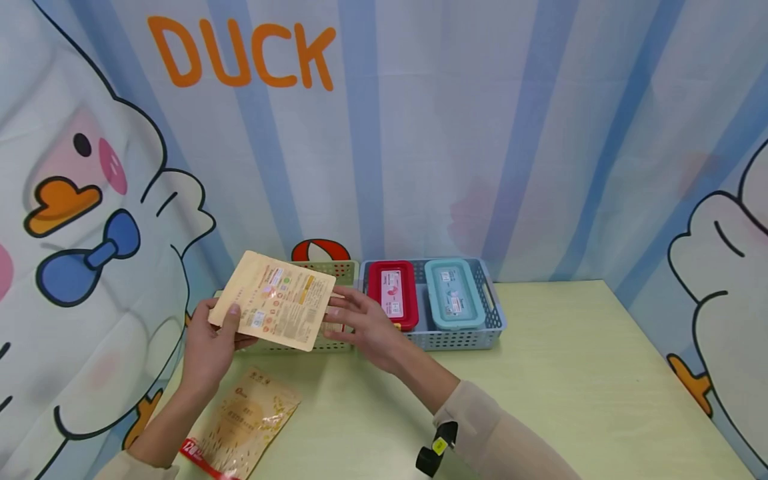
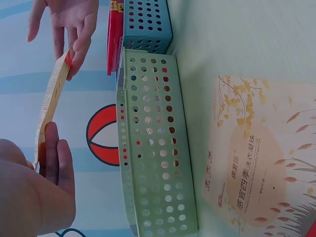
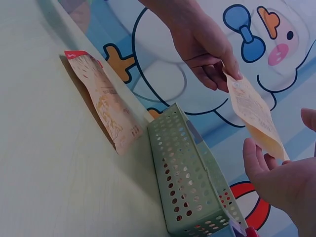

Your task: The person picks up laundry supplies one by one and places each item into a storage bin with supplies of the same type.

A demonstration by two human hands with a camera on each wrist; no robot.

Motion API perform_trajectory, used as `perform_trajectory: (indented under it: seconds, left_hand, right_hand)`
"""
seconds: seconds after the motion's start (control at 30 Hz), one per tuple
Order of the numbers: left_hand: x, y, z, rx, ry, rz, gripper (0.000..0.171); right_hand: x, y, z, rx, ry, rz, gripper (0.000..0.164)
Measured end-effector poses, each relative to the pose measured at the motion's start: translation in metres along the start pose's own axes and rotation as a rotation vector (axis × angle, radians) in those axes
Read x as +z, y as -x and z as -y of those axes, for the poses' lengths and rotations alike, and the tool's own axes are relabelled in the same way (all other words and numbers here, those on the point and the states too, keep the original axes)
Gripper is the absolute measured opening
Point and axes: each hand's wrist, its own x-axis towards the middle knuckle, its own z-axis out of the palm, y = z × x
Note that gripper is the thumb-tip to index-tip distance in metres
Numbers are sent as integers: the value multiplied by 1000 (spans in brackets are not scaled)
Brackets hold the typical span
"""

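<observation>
My left hand (image 1: 210,347) pinches the left edge of a flat beige pouch (image 1: 276,300), thumb on its printed face, above the green basket. At the pouch's right edge is my right hand (image 1: 369,327); its extended fingers touch the edge, and in the right wrist view its thumb (image 3: 309,118) stands apart. The left wrist view shows the held pouch (image 2: 52,98) nearly edge-on. A second pouch of laundry capsules (image 1: 249,420), with leaf and grass prints and a red strip, lies on the table in front of the green basket (image 2: 153,128).
Beside the green basket stands a blue-grey basket (image 1: 462,340) with a red-lidded box (image 1: 393,293) and a light-blue-lidded box (image 1: 455,293). Both baskets stand at the back of the pale table (image 1: 570,373), against a striped duck-print curtain (image 1: 432,133).
</observation>
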Motion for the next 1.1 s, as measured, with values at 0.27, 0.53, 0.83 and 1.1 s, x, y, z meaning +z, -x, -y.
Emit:
perform_trajectory:
  seconds: [0.27, 0.53, 0.83, 1.1]
  left_hand:
    - [4, 4, 1, -23, 0, -3, 46]
    - [6, 6, -2, 8, 13, -14, 46]
    - [11, 1, -5, 30, 48, 17, 46]
    - [13, 1, -8, 18, 85, 61, 49]
  right_hand:
    - [-2, 0, -3, 24, 87, -31, 62]
    - [-1, -2, -7, 28, 91, -14, 59]
    - [0, -3, 8, 20, 94, -49, 55]
    - [-3, -5, 18, 31, 147, -67, 51]
